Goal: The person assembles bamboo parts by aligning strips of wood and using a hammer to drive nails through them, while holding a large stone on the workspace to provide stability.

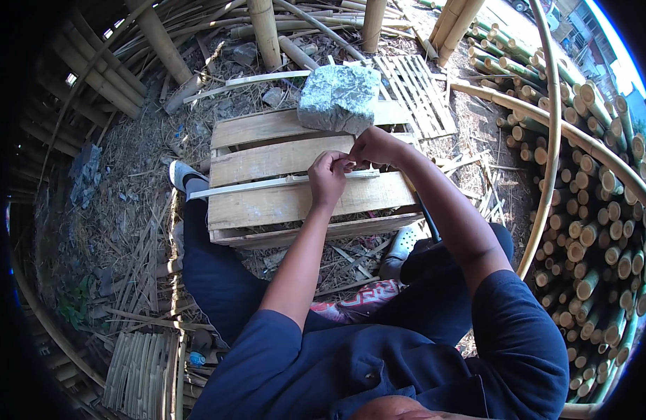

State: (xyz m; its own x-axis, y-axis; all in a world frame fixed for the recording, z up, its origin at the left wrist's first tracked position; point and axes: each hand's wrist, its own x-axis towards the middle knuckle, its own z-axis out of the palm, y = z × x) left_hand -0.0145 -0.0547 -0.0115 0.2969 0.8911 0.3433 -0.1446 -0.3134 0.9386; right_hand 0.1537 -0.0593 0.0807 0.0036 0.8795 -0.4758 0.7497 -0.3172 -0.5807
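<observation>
Over a slatted wooden crate [267, 161], my two hands meet almost fingertip to fingertip. My left hand [328, 176] is closed in a pinch. My right hand [377, 148] is curled closed just beyond and to the right of it. Whatever sits between the fingers is too small or hidden to name. A long pale bamboo strip [260, 185] lies across the crate top and passes under my left hand; whether that hand touches it I cannot tell. Just past my right hand, a rough grey stone block [339, 96] rests on the crate's far edge.
A slatted bamboo panel [417, 94] lies beyond the crate. Stacked cut bamboo poles [589, 238] fill the right side, with a bent pole [552, 140] before them. Upright bamboo posts [265, 35] stand at the back. Split bamboo pieces [137, 371] lie at lower left.
</observation>
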